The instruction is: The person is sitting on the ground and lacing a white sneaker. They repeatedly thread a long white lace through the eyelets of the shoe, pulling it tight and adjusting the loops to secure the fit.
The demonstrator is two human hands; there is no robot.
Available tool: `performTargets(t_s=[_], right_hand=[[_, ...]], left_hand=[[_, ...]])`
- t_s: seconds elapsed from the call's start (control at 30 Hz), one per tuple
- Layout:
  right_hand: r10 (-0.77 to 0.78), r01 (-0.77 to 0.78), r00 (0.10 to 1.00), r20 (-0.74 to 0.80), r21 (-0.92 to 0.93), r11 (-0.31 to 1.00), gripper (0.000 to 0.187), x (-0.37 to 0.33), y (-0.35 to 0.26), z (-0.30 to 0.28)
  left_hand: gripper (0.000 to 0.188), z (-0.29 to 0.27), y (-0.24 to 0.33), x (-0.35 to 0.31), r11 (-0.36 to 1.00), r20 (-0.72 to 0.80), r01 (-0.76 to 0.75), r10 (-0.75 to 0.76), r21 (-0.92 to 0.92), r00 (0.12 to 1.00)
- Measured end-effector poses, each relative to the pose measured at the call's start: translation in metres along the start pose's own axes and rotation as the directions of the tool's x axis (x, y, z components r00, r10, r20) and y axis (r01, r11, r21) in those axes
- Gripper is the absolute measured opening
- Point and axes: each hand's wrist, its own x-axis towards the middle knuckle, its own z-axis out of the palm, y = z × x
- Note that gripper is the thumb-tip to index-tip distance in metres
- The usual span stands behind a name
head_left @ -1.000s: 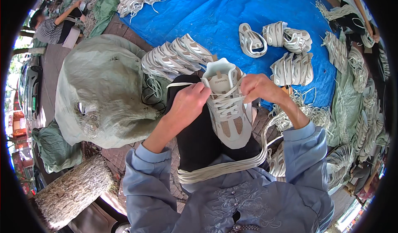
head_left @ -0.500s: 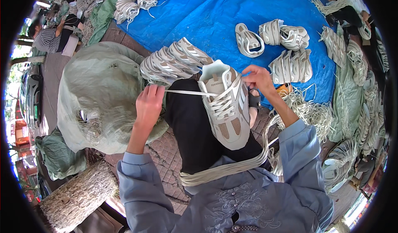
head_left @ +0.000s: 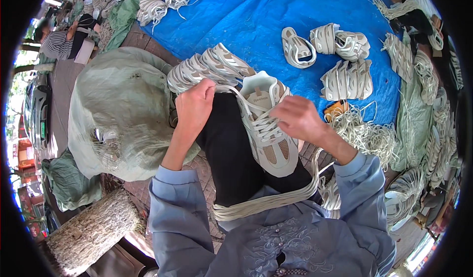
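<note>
A beige and white sneaker [head_left: 276,154] rests on my lap, toe toward me, its lower eyelets crisscrossed with lace. My left hand [head_left: 196,102], left of the shoe's collar, is closed on the end of a flat white shoelace [head_left: 227,87] that runs to the upper left eyelets. Over the right side of the lacing, my right hand [head_left: 300,119] has its fingers curled in. Its fingertips are hidden, so what they pinch does not show. A bundle of pale laces [head_left: 266,205] lies across my thighs.
Nested shoe uppers [head_left: 212,70] stand in a row beyond my left knee. More sneakers [head_left: 347,80] sit on a blue tarp [head_left: 236,16]. A heap of loose laces [head_left: 367,134] lies to the right. A large greenish sack [head_left: 118,114] is at left; a person [head_left: 64,43] sits farther off.
My left hand has moved right and up, closer to the shoe, and the lace that was stretched taut now curves slack. My right hand has come down and inward over the lacing.
</note>
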Motion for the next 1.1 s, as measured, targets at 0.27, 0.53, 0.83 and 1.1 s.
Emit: performTargets(t_s=[0.27,0.53,0.83,1.1], right_hand=[[0.136,-0.16,0.969,0.207,0.106,0.981,0.02,0.02,-0.004,0.011],[0.368,-0.818,0.572,0.733,0.472,0.329,0.02,0.02,0.015,-0.017],[0.449,-0.528,0.849,0.279,0.45,0.72,0.019,0.004,0.01,-0.001],[0.406,-0.742,0.642,0.65,0.661,0.114,0.025,0.012,0.028,-0.003]], left_hand=[[0.005,0.006,0.013,-0.01,0.999,0.055,0.031,-0.029,-0.042,0.998],[0.005,0.019,0.023,-0.007,0.915,0.079,0.221,-0.206,-0.337,0.975],[0.008,0.017,0.016,-0.002,0.975,0.028,0.092,-0.088,-0.2,0.996],[0.008,0.019,-0.006,-0.003,0.979,-0.061,-0.184,0.19,0.082,0.98]])
